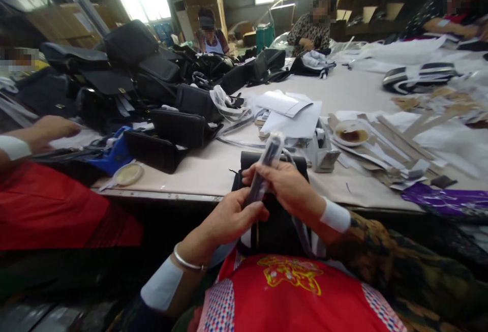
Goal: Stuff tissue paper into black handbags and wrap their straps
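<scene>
Strip (272, 150): we find it dark, sleeved in clear plastic, tilted, in both hands above the bag (272, 235).
Right hand (293, 185): we see thumb and fingers pinching the strip near its middle.
Left hand (226, 220): we see thumb and fingers pinching its lower end.
Bag: we record it black, between the apron (282, 314) and the table (198, 178), partly hidden by the hands.
Table: we note paper (292, 124) beyond the strip, a dish (351, 133) of brown liquid rightward, a blue tray (114, 158) leftward.
Far left: we observe heaped black bags (131, 42) and a co-worker's hand (53, 131).
</scene>
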Motion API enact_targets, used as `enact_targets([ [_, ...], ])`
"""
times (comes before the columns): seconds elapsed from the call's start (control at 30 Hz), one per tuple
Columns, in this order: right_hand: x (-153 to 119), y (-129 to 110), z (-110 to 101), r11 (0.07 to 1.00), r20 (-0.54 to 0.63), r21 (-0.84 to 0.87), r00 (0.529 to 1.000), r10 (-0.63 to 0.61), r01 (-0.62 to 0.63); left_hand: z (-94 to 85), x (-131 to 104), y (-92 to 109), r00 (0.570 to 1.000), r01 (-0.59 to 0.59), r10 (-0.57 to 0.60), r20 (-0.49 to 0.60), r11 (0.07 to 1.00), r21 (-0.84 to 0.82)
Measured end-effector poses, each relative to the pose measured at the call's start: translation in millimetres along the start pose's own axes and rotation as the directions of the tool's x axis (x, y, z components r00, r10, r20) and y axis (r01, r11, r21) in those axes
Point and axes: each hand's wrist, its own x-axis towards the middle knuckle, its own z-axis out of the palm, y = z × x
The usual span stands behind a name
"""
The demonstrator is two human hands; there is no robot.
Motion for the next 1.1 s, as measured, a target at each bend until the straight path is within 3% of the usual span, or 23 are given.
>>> enact_targets([
  [0.07,12.7,-20.8,-9.4,0.988,-0.142,0.090,0.983,-0.114,0.128,-1.0,0.0,-3.7,1.000,0.023,-0.023,0.010,1.000,-0.002],
  [0.1,16.6,-28.7,-13.2,0.976,-0.154,0.130,0.976,-0.153,0.173,-1.8,0.2,-5.3,0.999,0.039,-0.039,0.010,0.999,-0.010],
  [0.2,12.4,-29.5,-14.1,0.973,0.021,0.191,0.991,-0.135,0.128,-4.4,2.6,-4.7,0.998,0.047,-0.049,-0.044,0.998,-0.048],
  [0.3,-1.0,-8.2,-4.9,0.998,0.252,0.057,0.967,0.025,-0.040,-5.0,6.2,0.6,0.998,-0.005,0.002,-0.067,0.999,-0.035],
  [0.33,-2.6,-3.6,-2.6,0.999,0.243,-0.006,0.969,0.048,-0.048,-4.5,7.0,1.3,0.998,-0.017,0.015,-0.056,0.999,-0.043],
  [0.4,0.8,-5.2,-1.5,0.998,0.111,-0.055,0.994,0.005,0.002,-2.7,7.6,-0.6,1.000,-0.018,0.017,-0.010,0.994,-0.107],
  [0.5,14.0,-26.9,-7.7,0.991,-0.097,0.031,0.987,-0.129,0.133,0.7,7.5,-7.7,0.997,0.054,-0.042,0.066,0.978,-0.203],
  [0.6,17.1,-39.5,-10.5,0.985,-0.020,0.109,0.991,-0.132,0.134,3.4,10.4,-10.2,0.998,0.053,-0.056,-0.009,0.982,-0.183],
  [0.7,10.0,-29.6,-4.7,0.999,0.115,0.017,0.992,-0.048,0.046,5.2,16.0,-6.6,0.988,0.007,-0.029,-0.150,0.989,-0.144],
  [0.8,8.6,-21.6,-0.5,0.996,0.046,-0.056,0.997,-0.062,0.065,7.8,19.4,-5.7,0.987,-0.005,-0.023,-0.158,0.985,-0.172],
  [0.93,18.3,-30.3,-3.3,0.989,-0.051,0.037,0.989,-0.138,0.140,13.2,21.7,-8.7,0.998,0.025,-0.042,-0.056,0.956,-0.291],
  [1.1,19.6,-22.5,-2.8,0.998,-0.043,-0.013,0.998,-0.055,0.055,15.3,30.0,1.9,0.991,-0.065,0.038,-0.130,0.976,-0.206],
])
